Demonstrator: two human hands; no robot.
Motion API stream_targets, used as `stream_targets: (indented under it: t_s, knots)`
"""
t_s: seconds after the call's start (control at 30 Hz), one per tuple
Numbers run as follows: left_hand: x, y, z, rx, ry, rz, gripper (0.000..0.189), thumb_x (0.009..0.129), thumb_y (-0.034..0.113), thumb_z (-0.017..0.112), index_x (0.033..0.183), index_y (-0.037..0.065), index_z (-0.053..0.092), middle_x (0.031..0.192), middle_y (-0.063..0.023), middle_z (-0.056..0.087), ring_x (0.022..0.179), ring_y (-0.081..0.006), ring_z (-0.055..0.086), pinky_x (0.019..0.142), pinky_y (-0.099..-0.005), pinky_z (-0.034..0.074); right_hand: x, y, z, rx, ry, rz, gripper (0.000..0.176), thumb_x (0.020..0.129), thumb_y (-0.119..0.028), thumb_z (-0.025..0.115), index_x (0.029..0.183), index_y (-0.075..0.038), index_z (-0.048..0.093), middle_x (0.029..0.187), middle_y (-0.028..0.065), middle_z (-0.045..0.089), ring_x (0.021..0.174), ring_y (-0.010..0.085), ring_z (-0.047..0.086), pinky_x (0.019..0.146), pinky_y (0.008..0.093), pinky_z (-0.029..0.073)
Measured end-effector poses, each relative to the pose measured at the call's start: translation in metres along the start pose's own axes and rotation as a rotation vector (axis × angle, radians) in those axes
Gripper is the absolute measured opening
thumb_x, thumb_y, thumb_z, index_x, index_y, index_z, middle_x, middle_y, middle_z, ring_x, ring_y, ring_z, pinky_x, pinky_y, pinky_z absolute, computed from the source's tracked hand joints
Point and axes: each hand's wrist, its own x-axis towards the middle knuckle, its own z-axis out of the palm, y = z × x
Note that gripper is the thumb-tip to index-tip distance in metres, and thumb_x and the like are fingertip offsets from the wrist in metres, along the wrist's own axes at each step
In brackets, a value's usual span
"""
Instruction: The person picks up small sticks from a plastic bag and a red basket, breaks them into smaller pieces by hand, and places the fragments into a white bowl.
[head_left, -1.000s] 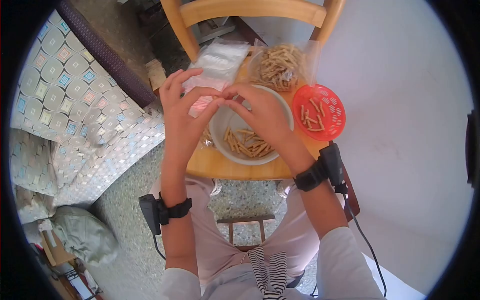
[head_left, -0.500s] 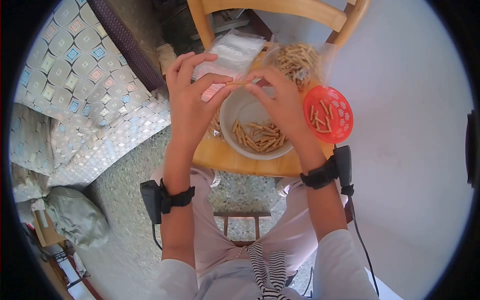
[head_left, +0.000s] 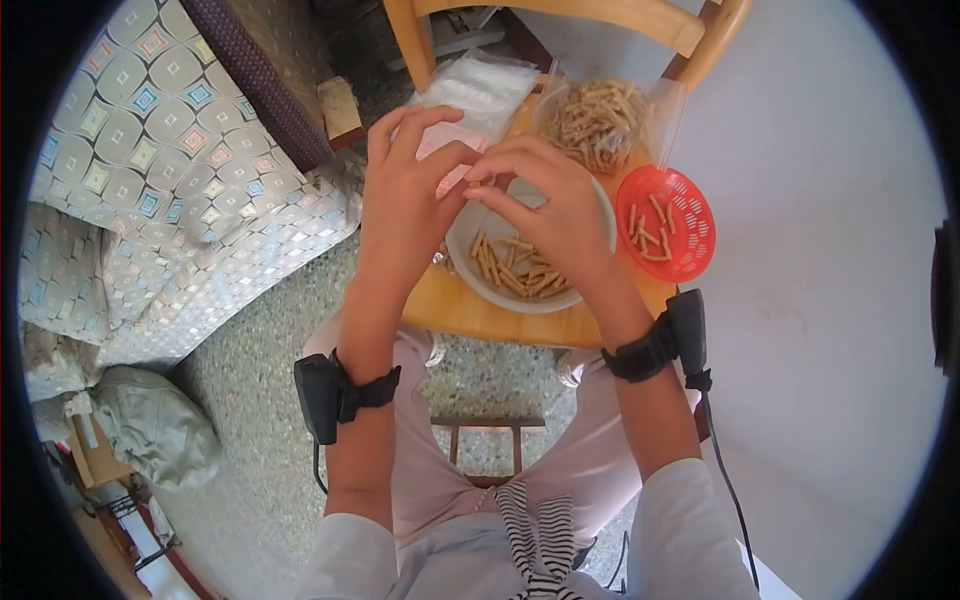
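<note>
My left hand point(head_left: 405, 195) and my right hand point(head_left: 540, 190) meet above the far left part of a pale round bowl point(head_left: 606, 215). Thumbs and forefingers pinch together there. Only a small tan bit of a short stick point(head_left: 475, 184) shows between the fingertips; the fingers hide the rest. Several short, knobbly tan sticks point(head_left: 510, 280) lie inside the bowl. To its right, a red slotted plastic basket point(head_left: 697, 225) contains several similar sticks. Behind the bowl stands a clear plastic bag point(head_left: 600, 120) full of such sticks.
Bowl, basket and bags rest on a wooden chair seat point(head_left: 480, 322), with its backrest point(head_left: 590, 22) at the far side. Flat clear bags point(head_left: 485, 90) lie behind my left hand. A white wall point(head_left: 820, 300) rises on the right; patterned fabric point(head_left: 200, 170) covers furniture on the left.
My hands have closed in on each other, and the stick that showed lengthwise between them is now mostly hidden by the fingers. The whole view has shifted slightly.
</note>
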Motion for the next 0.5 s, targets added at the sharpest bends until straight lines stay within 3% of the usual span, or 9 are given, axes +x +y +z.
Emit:
stream_targets:
  t_s: [0.27,0.37,0.43,0.5]
  knots:
    - [0.005,-0.001,-0.005,-0.15,0.061,-0.043,0.012,0.076,0.014,0.08,0.088,0.013,0.076,0.118,0.0015,0.065,0.119,-0.0271,0.051,0.096,-0.0401,0.045,0.004,0.01,-0.018,-0.063,0.168,0.035,0.016,0.085,-0.011,0.075,0.099,-0.004,0.072,0.102,0.0082,0.068,0.08,0.0207,0.066,0.076,0.0305,0.052]
    - [0.006,0.003,-0.01,-0.243,0.079,-0.072,0.011,0.077,0.015,0.08,0.086,0.012,0.076,0.113,0.0014,0.067,0.115,-0.0254,0.054,0.095,-0.0387,0.045,0.0,0.016,-0.022,-0.088,0.092,0.056,0.018,0.086,-0.017,0.074,0.099,-0.004,0.073,0.099,0.0099,0.068,0.081,0.0231,0.065,0.076,0.0338,0.052]
    - [0.007,-0.001,-0.01,-0.189,0.075,-0.061,0.01,0.077,0.015,0.08,0.086,0.011,0.076,0.112,0.0005,0.067,0.114,-0.0258,0.054,0.095,-0.0388,0.045,-0.005,0.015,-0.019,0.042,-0.104,0.198,0.022,0.088,-0.023,0.072,0.101,-0.006,0.074,0.099,0.0113,0.07,0.083,0.0269,0.066,0.077,0.037,0.052]
    - [0.007,-0.009,-0.012,-0.136,0.071,-0.055,0.01,0.078,0.016,0.08,0.085,0.01,0.075,0.111,-0.0004,0.067,0.113,-0.0262,0.055,0.095,-0.0389,0.045,-0.013,0.02,-0.013,-0.045,-0.179,0.246,0.022,0.088,-0.024,0.072,0.103,-0.008,0.074,0.099,0.0117,0.07,0.087,0.0284,0.067,0.078,0.0378,0.052]
